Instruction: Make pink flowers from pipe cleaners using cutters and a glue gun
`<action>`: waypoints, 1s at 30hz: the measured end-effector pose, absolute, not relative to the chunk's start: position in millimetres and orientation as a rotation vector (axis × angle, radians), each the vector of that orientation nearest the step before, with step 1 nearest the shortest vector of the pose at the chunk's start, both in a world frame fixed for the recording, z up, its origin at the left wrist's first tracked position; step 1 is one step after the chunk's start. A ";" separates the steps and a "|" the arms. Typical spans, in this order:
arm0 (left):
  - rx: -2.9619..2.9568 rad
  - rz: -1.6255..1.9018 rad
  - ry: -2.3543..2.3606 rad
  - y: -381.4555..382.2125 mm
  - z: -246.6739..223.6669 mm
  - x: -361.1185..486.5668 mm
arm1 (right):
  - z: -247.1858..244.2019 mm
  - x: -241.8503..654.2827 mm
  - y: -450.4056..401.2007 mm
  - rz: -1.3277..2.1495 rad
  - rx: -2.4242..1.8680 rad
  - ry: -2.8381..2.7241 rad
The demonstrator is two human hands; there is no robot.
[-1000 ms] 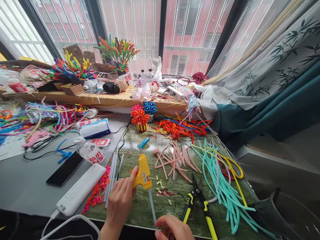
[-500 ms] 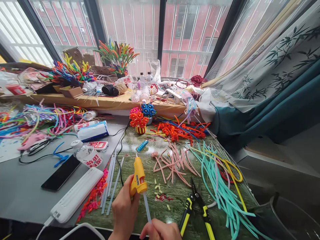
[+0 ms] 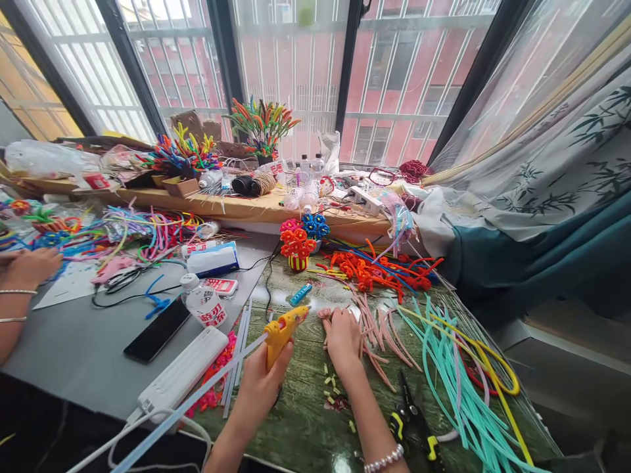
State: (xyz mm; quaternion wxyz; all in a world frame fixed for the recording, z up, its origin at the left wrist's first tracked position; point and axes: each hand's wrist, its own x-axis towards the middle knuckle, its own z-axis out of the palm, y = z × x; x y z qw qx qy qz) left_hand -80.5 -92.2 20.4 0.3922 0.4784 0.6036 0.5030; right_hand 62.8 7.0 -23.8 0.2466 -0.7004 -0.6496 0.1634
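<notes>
Pink stems (image 3: 368,320) on green tabletop (image 3: 300,410)

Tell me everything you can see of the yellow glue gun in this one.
The glue gun is yellow and looks like plastic. The left hand grips it, partly covering it; whether the trigger is pressed cannot be told. It is held over the green tabletop, its nozzle pointing forward and rightward, toward the right hand but apart from it. A long, translucent glue stick juts from its rear, running toward the picture's lower left.
</notes>
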 end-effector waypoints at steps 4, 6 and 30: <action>0.896 1.186 1.329 -97.1 31.7 -81.5 | -25.2 68.3 12.8 0.482 -1.767 -1.716; 0.840 1.173 1.297 -99.4 40.2 -81.2 | -23.4 75.5 12.6 0.535 -1.663 -1.659; 0.908 1.067 1.417 -88.6 82.6 -52.4 | -24.4 107.9 11.8 0.867 -0.916 -1.357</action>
